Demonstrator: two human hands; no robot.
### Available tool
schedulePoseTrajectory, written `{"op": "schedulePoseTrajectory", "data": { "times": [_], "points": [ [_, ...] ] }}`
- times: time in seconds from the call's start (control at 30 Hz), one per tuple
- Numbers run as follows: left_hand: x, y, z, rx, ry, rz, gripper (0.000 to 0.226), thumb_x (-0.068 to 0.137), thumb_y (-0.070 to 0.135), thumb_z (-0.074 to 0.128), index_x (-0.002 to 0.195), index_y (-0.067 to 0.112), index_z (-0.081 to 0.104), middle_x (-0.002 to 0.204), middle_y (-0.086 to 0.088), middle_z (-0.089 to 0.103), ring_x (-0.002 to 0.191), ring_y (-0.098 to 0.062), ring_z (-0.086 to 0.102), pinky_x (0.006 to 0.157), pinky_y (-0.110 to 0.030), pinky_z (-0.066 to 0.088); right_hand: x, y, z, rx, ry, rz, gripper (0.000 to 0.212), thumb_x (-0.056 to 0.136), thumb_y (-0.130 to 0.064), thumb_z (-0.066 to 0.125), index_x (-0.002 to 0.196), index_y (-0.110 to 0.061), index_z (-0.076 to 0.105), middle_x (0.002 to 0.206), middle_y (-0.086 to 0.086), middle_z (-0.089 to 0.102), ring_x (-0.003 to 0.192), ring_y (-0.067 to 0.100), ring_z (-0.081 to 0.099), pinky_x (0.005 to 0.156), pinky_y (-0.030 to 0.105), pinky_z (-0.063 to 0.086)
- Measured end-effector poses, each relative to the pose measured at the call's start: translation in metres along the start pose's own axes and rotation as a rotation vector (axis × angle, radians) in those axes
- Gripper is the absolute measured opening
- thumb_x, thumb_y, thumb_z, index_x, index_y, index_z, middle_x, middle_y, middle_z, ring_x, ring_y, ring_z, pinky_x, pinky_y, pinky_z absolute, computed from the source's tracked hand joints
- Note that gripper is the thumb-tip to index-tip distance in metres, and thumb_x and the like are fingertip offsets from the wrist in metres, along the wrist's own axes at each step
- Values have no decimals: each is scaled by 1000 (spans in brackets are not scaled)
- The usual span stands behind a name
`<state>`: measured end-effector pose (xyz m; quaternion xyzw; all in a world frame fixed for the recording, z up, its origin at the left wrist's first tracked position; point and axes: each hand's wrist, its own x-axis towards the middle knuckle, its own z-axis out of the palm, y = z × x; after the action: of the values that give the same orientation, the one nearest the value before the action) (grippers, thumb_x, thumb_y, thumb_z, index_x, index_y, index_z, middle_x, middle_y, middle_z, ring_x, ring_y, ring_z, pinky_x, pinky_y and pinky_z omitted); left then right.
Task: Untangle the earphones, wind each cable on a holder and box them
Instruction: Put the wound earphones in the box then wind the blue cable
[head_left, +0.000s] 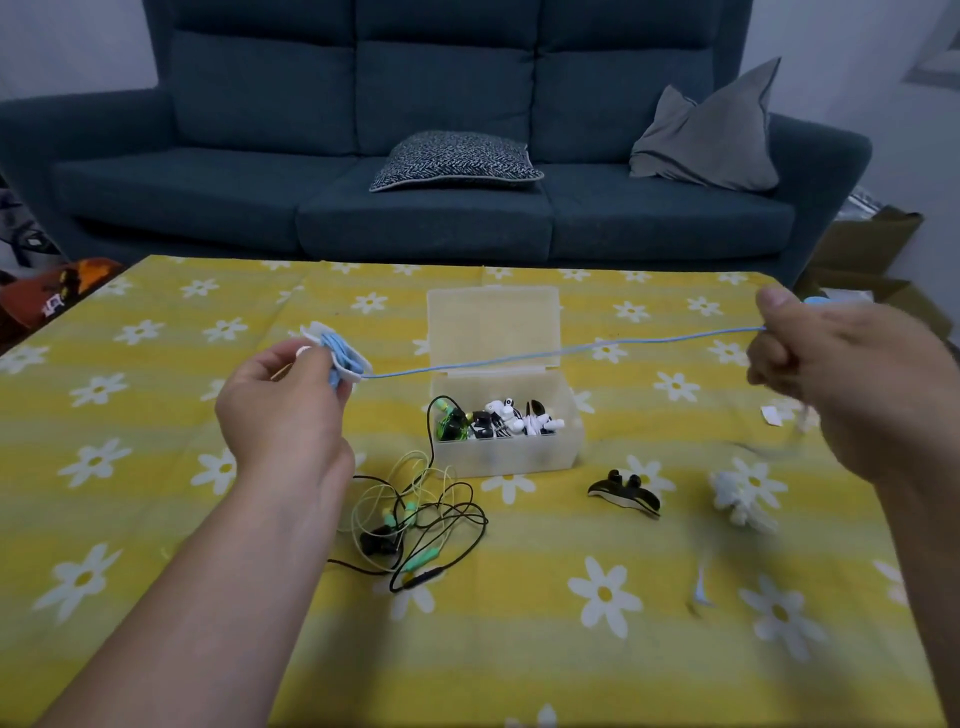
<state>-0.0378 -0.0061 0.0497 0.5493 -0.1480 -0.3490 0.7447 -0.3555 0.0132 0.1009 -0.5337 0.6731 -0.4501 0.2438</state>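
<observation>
The worktop (156, 519), under a yellow daisy-print cloth, carries everything; places are given from the clear box (506, 415) at its middle, lid open. Behind the box stands a dark blue sofa (441, 208).

My left hand (291, 410), raised to the left of the box, grips a pale holder (345, 358) already carrying several turns of the blue cable (571, 351). My right hand (826, 374), raised to the right of the box and blurred, is closed on the cable's free end. Between the two the cable runs taut above the box, its long axis left to right, rising slightly toward the right.

In front of the box and to its left lies a tangle of black and pale green earphones (415, 525). In front and to its right lie a black holder (623, 491) and, beyond it, a white one (743, 496). Inside the box sit wound sets (498, 421).

Step in hand, as I judge it: winding the blue cable. The next move calls for carrying the free length round the holder while keeping tension, then boxing it; the tangle remains.
</observation>
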Motion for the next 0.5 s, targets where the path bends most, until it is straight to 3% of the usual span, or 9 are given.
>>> {"op": "schedulePoseTrajectory", "data": {
  "times": [0.1,0.2,0.27,0.33,0.43,0.5],
  "points": [
    [-8,0,4,34,-85,49,17,90,3,63,80,17,64,85,-2,67,77,-15,69,66,-21,55,-1,-4,2,-148,121,-16,53,100,-50,47,66,-12,64,59,-1,55,56,22,44,54,30,32],
    [-19,-1,8,69,-190,97,18,91,4,62,80,18,64,83,-1,66,79,-17,68,66,-22,55,1,-1,11,-166,165,-30,39,102,-44,44,87,-21,72,96,3,71,89,22,63,71,38,49],
    [-28,-2,11,67,-270,105,19,92,3,62,80,17,64,78,0,65,77,-17,67,66,-23,55,-5,-9,23,-139,154,-56,35,102,-40,46,100,-19,74,97,0,71,97,21,64,77,38,49],
    [-37,-2,15,52,-347,102,19,91,1,62,80,16,64,72,4,65,74,-15,66,66,-24,56,-18,-18,43,-44,-11,-81,32,100,-38,49,98,-20,75,94,-6,73,94,12,66,78,33,49],
    [-48,-3,18,55,-433,91,18,90,0,62,82,15,64,68,6,65,70,-13,65,70,-29,59,-46,-28,81,120,-455,-45,28,97,-42,53,100,-25,75,100,-14,75,100,0,66,92,28,48],
    [-53,-5,20,54,-461,92,17,90,-1,62,82,13,64,69,3,65,69,-14,63,72,-35,57,-58,-27,102,172,-655,8,26,96,-40,57,106,-23,73,104,-13,75,103,-2,66,93,24,46]
  ]
}}
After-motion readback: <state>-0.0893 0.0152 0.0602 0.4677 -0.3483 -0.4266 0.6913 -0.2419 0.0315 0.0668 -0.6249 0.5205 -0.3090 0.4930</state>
